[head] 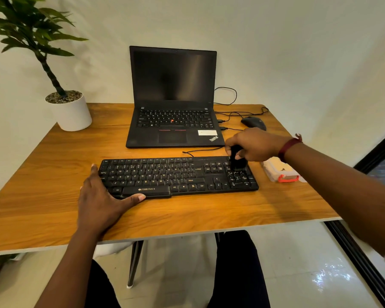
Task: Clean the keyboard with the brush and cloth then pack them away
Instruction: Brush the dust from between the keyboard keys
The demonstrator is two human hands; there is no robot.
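A black keyboard (pixel 178 175) lies across the middle of the wooden table (pixel 53 174). My left hand (pixel 100 196) rests flat on its front left corner, fingers spread, thumb along the front edge. My right hand (pixel 253 144) is over the keyboard's far right end, closed on a black brush (pixel 237 161) whose bristles touch the number pad. A clear plastic box with a red latch (pixel 280 172) sits just right of the keyboard, partly hidden by my right wrist. No cloth is visible.
An open black laptop (pixel 173 121) stands behind the keyboard, with cables running right to a black mouse (pixel 253 122). A potted plant in a white pot (pixel 70 112) occupies the far left corner. The table's right edge is close to the box.
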